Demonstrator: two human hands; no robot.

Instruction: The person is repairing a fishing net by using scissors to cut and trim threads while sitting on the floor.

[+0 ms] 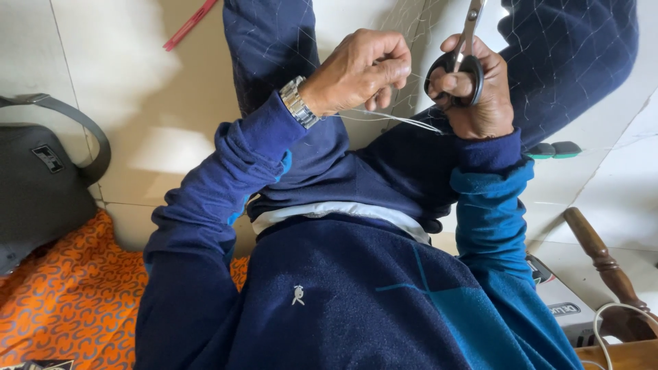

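Now the left hand (360, 68), w/ a watch (299, 102) on the wrist, has its fingers pinched together on thin white thread (397, 120). Just beside it the right hand (480, 92) grips black-handled scissors (458, 65), fingers through the loops, blades pointing up, over a fine net (411, 27) on the lap.

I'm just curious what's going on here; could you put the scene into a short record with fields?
Left hand: pinches thin white strands of a fine net
Right hand: holds black-handled scissors, blades pointing up
Wrist: metal watch
Clothing: dark blue sleeves
Left side: grey bag, orange patterned cloth
Floor: pale tiles
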